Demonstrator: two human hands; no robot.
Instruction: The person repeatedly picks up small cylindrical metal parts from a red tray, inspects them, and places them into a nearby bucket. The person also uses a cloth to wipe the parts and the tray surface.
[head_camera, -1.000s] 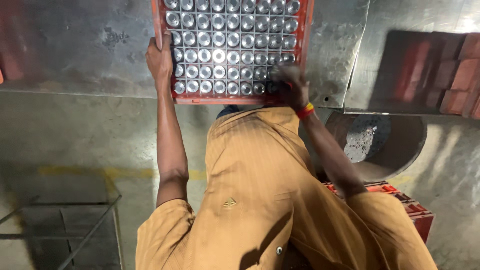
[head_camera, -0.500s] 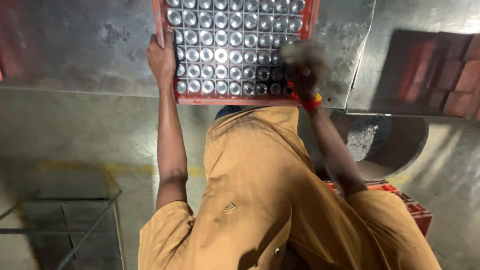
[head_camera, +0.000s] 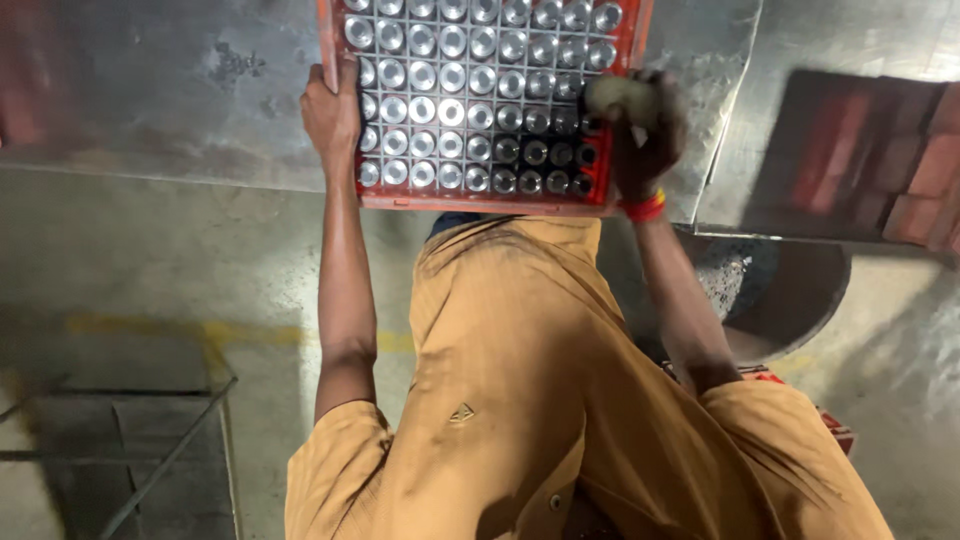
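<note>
Head view: left hand (head_camera: 333, 112) grips the red tray (head_camera: 338, 60) of metal cylinders (head_camera: 452, 110) at the worktop's (head_camera: 150, 90) near edge; right hand (head_camera: 640, 135) clutches a greenish lump (head_camera: 618, 95). Best keep the tray steadied.

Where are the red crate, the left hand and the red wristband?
red crate (head_camera: 480, 203), head view, near rim.
left hand (head_camera: 333, 112), head view, back of the hand.
red wristband (head_camera: 645, 208), head view, band on the right wrist.
</note>
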